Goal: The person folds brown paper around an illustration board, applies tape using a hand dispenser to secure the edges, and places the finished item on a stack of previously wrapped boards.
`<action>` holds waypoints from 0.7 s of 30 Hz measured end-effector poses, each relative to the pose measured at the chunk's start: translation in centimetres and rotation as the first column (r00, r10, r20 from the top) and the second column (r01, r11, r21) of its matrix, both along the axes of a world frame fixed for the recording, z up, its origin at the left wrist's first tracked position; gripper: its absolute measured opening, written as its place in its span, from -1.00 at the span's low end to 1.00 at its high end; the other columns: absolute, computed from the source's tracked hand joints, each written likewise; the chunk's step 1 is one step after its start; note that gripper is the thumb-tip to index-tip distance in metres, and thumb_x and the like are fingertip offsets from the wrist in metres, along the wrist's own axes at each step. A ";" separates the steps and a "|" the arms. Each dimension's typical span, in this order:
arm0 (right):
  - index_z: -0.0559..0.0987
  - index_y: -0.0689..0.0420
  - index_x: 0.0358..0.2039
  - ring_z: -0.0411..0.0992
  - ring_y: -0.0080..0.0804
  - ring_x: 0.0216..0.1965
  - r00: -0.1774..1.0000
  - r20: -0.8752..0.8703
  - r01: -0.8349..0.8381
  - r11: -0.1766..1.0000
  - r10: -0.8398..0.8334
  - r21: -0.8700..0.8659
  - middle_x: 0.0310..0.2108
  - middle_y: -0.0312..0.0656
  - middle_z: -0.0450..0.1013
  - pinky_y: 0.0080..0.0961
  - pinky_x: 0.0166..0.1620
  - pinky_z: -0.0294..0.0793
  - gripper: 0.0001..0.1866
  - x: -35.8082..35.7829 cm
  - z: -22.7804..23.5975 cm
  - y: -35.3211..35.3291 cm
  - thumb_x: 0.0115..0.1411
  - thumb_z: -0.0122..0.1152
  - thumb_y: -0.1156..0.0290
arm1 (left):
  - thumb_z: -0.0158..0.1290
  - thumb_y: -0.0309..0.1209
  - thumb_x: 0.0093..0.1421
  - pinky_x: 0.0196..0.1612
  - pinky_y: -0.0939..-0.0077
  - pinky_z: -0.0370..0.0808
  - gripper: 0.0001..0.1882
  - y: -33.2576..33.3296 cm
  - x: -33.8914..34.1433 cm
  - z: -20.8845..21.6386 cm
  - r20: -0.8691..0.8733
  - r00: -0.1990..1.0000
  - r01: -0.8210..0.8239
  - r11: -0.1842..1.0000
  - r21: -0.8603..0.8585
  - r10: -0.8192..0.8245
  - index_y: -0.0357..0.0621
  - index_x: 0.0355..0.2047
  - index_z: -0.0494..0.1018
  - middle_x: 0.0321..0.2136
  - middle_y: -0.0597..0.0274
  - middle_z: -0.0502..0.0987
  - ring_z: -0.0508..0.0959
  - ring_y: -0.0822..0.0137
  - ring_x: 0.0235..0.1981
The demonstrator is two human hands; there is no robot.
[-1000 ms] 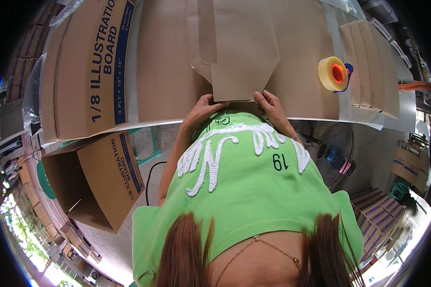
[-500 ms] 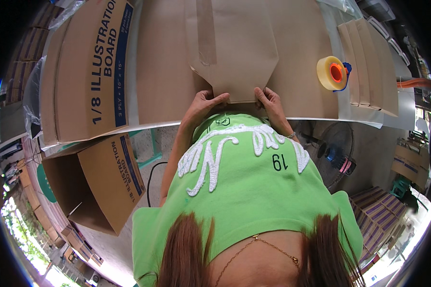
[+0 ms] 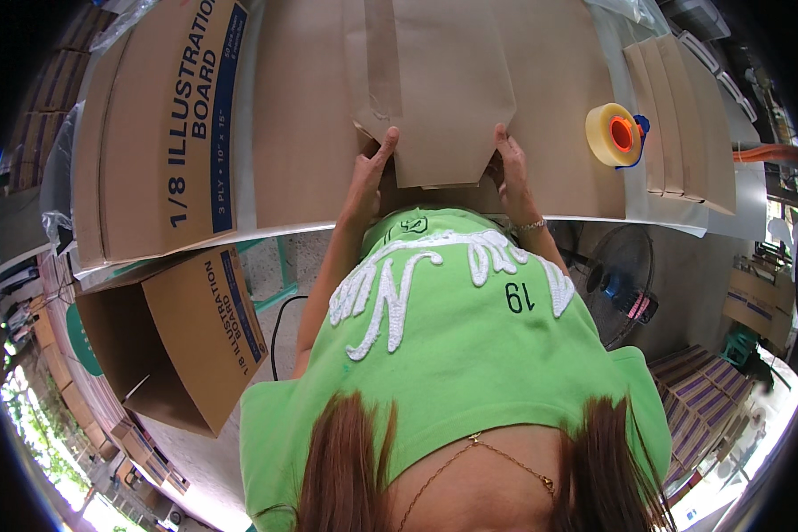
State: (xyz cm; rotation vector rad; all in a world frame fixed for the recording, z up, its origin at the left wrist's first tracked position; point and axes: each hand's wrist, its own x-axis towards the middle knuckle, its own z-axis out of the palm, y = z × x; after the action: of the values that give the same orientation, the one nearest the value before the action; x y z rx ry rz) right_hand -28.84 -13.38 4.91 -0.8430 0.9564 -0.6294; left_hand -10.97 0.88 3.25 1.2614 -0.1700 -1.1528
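A parcel wrapped in brown kraft paper [image 3: 452, 80] lies on the table before me, a strip of clear tape running lengthwise along its top. Its near end is folded into a tapered flap [image 3: 439, 168] pointing toward my body. At the flap's left corner, my left hand [image 3: 369, 176] grips the paper, thumb on top and fingers mostly hidden beneath. My right hand [image 3: 512, 173] holds the right corner in the same way, its thumb raised along the fold. A larger sheet of brown paper [image 3: 301, 106] is spread under the parcel.
Right of the parcel sits a tape roll [image 3: 614, 135] with an orange core, beside several brown wrapped packs [image 3: 683, 124]. A printed carton [image 3: 137, 142] stands on the table at left. Below it is another carton [image 3: 195, 328]. A fan [image 3: 621, 284] stands at lower right.
Both hands have slid away from my body, from the flap's near edge up to its side corners. They are slightly farther apart, with thumbs now pointing away from me.
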 end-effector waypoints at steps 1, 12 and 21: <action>0.51 0.17 -0.22 0.43 -0.63 -0.32 0.999 0.011 0.033 0.999 -0.033 -0.012 -0.33 -0.32 0.49 -0.59 -0.23 0.47 -0.61 0.5 0.2 -0.4 0.28 0.13 0.05 | 0.24 0.01 0.08 0.03 0.43 0.40 -0.31 -0.2 0.1 -0.2 0.044 0.999 -0.027 0.999 -0.028 0.028 -0.37 -0.02 0.42 -0.06 0.11 0.51 0.47 0.34 -0.05; 0.51 0.09 -0.15 0.50 -0.60 -0.30 0.991 -0.019 -0.135 0.990 0.134 -0.028 -0.29 -0.34 0.53 -0.57 -0.22 0.50 -0.68 -0.7 -1.9 -3.1 0.25 0.18 0.12 | 0.27 -0.18 0.11 -0.13 0.52 0.47 -0.55 -0.9 0.7 -0.1 0.051 0.989 -0.140 0.990 0.001 0.140 -0.27 -0.13 0.51 -0.24 0.24 0.59 0.54 0.45 -0.24; 0.48 0.16 -0.18 0.46 -0.54 -0.40 0.929 -0.337 -0.225 0.955 0.150 -0.193 -0.38 -0.31 0.49 -0.54 -0.31 0.48 -0.64 -1.0 -0.7 -5.5 0.19 0.28 0.15 | 0.24 -0.03 0.10 -0.26 0.50 0.48 -0.49 -0.6 5.0 1.2 0.282 0.947 0.077 0.963 0.257 -0.151 -0.26 -0.22 0.53 -0.41 0.28 0.58 0.53 0.43 -0.40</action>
State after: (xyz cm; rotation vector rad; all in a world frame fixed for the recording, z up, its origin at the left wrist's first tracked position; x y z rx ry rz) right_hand -29.88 -18.87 4.22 -1.2564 1.0900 -0.4474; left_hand -5.97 0.29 4.49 1.6629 -0.3398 -1.0990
